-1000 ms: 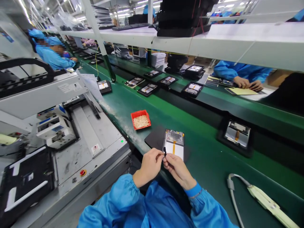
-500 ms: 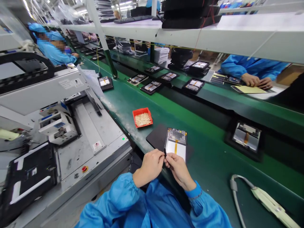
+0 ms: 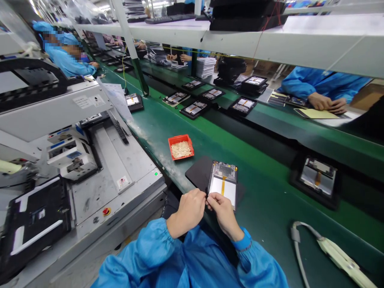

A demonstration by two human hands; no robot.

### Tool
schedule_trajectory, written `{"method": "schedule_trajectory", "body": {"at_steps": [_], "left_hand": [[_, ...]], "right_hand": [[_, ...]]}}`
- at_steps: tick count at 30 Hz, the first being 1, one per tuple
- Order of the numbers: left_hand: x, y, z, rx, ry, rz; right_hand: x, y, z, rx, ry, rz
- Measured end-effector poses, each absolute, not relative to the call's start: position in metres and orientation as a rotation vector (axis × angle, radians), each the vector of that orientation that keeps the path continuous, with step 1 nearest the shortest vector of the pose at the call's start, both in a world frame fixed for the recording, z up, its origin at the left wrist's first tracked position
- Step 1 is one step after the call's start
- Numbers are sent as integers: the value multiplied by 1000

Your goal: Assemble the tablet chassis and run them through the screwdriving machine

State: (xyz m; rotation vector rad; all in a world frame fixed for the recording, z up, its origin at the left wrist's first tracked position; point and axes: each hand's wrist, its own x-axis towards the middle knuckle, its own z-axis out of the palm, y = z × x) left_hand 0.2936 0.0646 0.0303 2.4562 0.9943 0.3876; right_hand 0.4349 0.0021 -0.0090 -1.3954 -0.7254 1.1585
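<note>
My left hand (image 3: 190, 209) and my right hand (image 3: 221, 210) meet at the near left corner of an opened tablet (image 3: 230, 188). Both are closed in a pinch on a small, thin black piece (image 3: 207, 192) whose kind I cannot make out. The tablet lies with its inside up, showing a white battery, an orange ribbon cable and a circuit board at the far end. Under it is a dark grey mat (image 3: 198, 171) on the green bench. My fingers hide most of the black piece.
A red tray (image 3: 181, 137) of small beige pieces stands beyond the mat. Opened tablets, one at right (image 3: 318, 177), lie along the green conveyor (image 3: 270, 160). A pale handheld tool (image 3: 345, 258) with a cable rests at right. A grey machine (image 3: 141, 180) borders the left. A co-worker's hands (image 3: 327, 105) work across.
The tablet at right on the conveyor has shifted slightly right and nearer. My hands keep their pinch at nearly the same spot, a little further left.
</note>
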Motion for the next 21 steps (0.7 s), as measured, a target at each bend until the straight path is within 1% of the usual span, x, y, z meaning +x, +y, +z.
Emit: {"method": "schedule_trajectory", "body": {"at_steps": [3, 9, 15, 21], "left_hand": [[292, 66, 28, 2480, 1000, 364], [288, 72, 28, 2409, 965, 369], [287, 69, 30, 2484, 1001, 321], [283, 73, 28, 2475, 1008, 291]], "right_hand": [[435, 3, -11, -1403, -793, 1133], [435, 6, -15, -1348, -687, 1268], [433, 7, -25, -1368, -786, 1199], [430, 10, -22, -1333, -752, 1272]]}}
